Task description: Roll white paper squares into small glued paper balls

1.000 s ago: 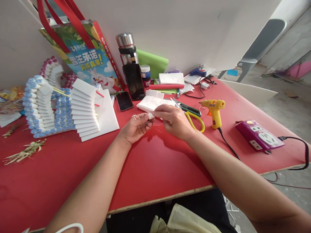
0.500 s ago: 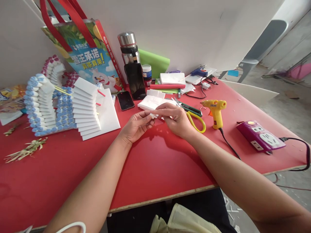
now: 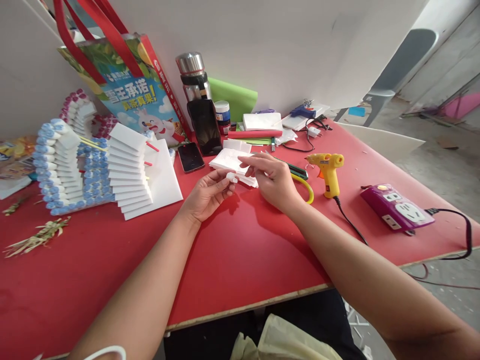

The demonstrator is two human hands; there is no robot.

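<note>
My left hand [image 3: 207,194] rests on the red table [image 3: 232,260] and pinches a small white roll of paper [image 3: 231,176] between thumb and fingers. My right hand [image 3: 273,179] hovers just right of it, fingers loosely curled, over a stack of white paper sheets [image 3: 231,161]; nothing shows in its grip. Yellow-handled scissors [image 3: 304,186] lie partly under that hand. A yellow glue gun [image 3: 327,168] stands a little further right.
A stepped white foam model with blue-capped rolls [image 3: 93,167] sits left. A printed bag with red handles [image 3: 127,85], a steel flask [image 3: 193,77], two phones [image 3: 204,125], and a green sheet [image 3: 234,97] line the back. A purple power strip [image 3: 397,207] lies right.
My right hand has let go of the small white roll and lifted slightly up and right. My left hand keeps the roll.
</note>
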